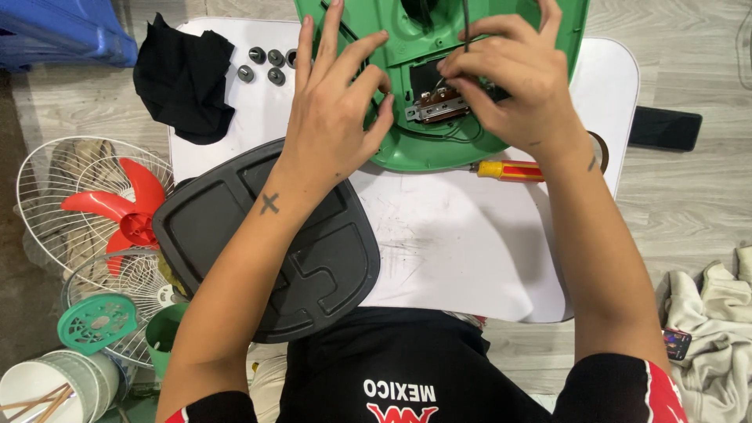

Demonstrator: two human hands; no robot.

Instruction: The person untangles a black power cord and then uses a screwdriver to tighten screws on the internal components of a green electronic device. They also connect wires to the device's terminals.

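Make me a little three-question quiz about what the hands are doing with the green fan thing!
1. True or false: the screwdriver lies on the white table.
2. Which hand touches the metal switch part? A left hand B right hand
3. What colour is the fan blade on the floor?

Key: 1 true. 2 B. 3 red.

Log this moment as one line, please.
left hand: on green fan base | right hand: at metal switch block | screwdriver: on table
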